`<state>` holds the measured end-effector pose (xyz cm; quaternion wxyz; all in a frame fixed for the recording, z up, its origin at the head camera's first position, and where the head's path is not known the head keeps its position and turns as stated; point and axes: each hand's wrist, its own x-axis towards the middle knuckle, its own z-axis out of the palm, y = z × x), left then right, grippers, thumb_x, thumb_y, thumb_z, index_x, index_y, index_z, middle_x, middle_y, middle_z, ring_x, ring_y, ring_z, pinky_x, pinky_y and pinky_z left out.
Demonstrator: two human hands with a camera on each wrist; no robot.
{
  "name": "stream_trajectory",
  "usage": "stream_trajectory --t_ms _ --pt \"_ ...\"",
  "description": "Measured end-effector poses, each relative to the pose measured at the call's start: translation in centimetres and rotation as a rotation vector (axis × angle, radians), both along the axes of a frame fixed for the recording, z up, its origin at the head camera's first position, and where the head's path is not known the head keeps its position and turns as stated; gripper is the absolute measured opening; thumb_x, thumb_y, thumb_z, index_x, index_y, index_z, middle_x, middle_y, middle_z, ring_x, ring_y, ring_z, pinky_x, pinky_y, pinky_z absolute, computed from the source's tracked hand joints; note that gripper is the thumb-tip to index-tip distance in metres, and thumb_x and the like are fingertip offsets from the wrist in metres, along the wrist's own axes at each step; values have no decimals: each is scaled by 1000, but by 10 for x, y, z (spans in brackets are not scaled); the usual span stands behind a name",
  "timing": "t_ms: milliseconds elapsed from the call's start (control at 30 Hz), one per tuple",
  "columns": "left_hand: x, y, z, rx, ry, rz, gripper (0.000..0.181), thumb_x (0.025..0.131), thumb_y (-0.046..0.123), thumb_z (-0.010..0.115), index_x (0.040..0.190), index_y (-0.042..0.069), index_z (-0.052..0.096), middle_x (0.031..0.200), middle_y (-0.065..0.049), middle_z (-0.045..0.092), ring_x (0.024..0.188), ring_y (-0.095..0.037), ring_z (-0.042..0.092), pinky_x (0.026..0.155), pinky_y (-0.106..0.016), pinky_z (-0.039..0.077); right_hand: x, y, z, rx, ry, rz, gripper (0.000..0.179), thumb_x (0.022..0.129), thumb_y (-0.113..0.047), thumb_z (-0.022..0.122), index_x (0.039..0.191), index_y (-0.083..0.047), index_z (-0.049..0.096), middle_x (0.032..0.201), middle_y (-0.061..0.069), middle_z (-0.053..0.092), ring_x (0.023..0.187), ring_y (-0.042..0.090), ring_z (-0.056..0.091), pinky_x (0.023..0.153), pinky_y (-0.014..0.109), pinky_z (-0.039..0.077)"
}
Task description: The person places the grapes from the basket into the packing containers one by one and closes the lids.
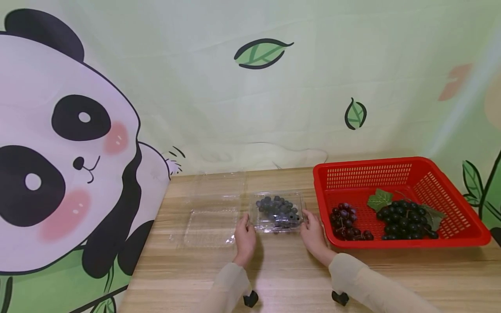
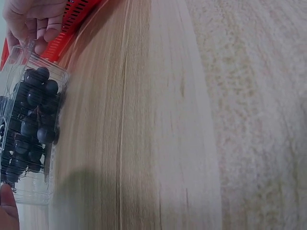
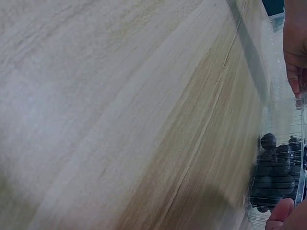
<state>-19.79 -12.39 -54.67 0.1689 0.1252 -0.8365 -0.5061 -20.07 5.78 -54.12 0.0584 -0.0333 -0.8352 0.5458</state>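
Note:
A clear plastic clamshell box (image 1: 253, 201) with a bunch of dark grapes (image 1: 277, 208) inside stands on the wooden table, its lid lying over the fruit. My left hand (image 1: 245, 239) grips the box at its left front corner. At the right side, my right hand (image 1: 313, 234) pinches the rim; its curled fingers (image 2: 49, 29) show in the left wrist view. Seen from the right wrist, the left hand (image 3: 295, 52) has its fingertips on the box edge. To the left lies another clear clamshell box (image 1: 211, 226), opened out, with no fruit visible in it.
A red plastic basket (image 1: 369, 244) stands close to the right hand. It holds a small reddish-purple grape bunch (image 1: 344, 221), a larger black bunch (image 1: 407, 219) and green leaves (image 1: 379, 199). Behind the table (image 1: 282, 278) hangs a panda-printed cloth (image 1: 195, 87).

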Motion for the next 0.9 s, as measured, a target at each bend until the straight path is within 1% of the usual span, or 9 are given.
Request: stream_trajectory --t_ms 200,333,567,733,900 --pt "0 0 1 16 -18 -2 44 76 -9 45 120 -7 49 121 -24 51 113 -37 48 92 -43 41 -1 -1 1 24 -8 -12 41 80 7 44 121 6 46 118 28 48 106 39 48 88 48 41" --pt "0 0 2 41 -35 -2 45 77 -8 44 121 -6 48 123 -23 50 114 -36 47 93 -42 40 -2 -2 1 36 -14 -15 41 80 9 44 121 6 46 117 29 48 108 40 46 89 49 40" --pt "0 0 1 34 -21 -12 45 77 -9 44 121 -7 48 123 -24 50 114 -36 47 92 -42 42 -2 -2 0 46 10 -27 42 79 11 45 120 7 47 115 29 49 106 40 47 87 49 41" --pt "0 0 0 36 -19 -10 44 77 -9 44 121 -7 48 124 -23 50 115 -36 47 92 -41 41 -2 -3 0 45 11 -34 43 78 12 45 121 6 47 115 28 49 107 39 46 90 48 39" --pt "1 0 0 10 -4 -4 43 77 -10 44 120 -8 49 122 -23 51 113 -36 48 92 -42 42 -1 -3 1 45 9 -37 45 77 13 45 121 6 47 116 28 48 110 40 45 92 49 37"
